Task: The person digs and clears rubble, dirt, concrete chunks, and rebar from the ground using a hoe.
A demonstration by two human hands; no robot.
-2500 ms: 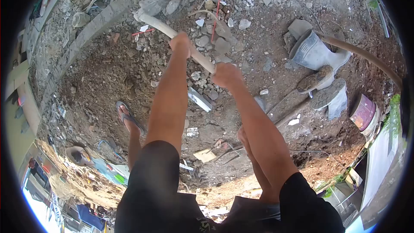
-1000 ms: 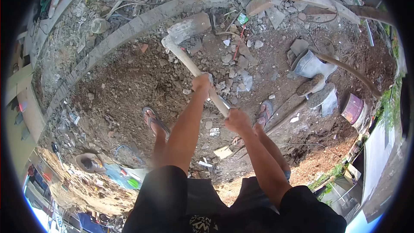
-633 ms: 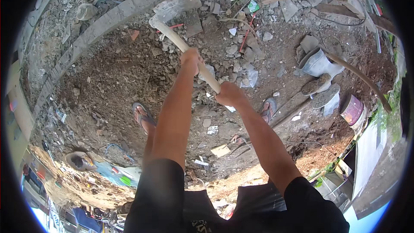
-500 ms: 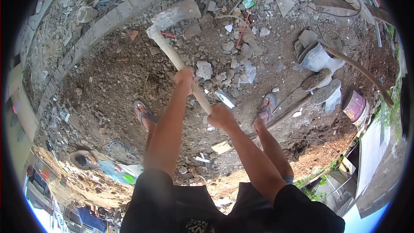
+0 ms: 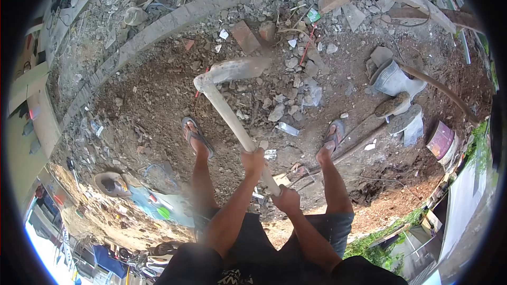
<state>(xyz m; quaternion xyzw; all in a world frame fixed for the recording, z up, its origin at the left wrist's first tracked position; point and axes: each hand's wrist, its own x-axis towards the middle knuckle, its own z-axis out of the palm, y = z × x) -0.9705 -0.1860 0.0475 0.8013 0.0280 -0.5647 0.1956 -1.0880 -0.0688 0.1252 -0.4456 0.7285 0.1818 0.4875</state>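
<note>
A hoe with a long pale wooden handle point(image 5: 228, 113) slants across the middle of the head view. Its grey metal blade point(image 5: 237, 69) is at the upper end, over brown soil and rubble, slightly blurred at the tip. My left hand point(image 5: 253, 161) is wrapped round the lower half of the handle. Close to the handle's bottom end, my right hand point(image 5: 287, 200) grips it too. Broken stones point(image 5: 276, 112) and a whitish block point(image 5: 288, 129) lie to the right of the handle, between my sandalled feet.
Rubber boots point(image 5: 393, 79), a curved wooden handle point(image 5: 443, 88) and a pinkish bucket point(image 5: 441, 140) are at the right. A concrete edge point(image 5: 158, 27) curves across the upper left. Wooden beams point(image 5: 417, 2) lie at the upper right. A reddish brick point(image 5: 244, 37) lies beyond the blade.
The hoe and both hands have moved down the view, toward my body. The blade has left the rubble by the concrete edge, and a reddish brick now shows there.
</note>
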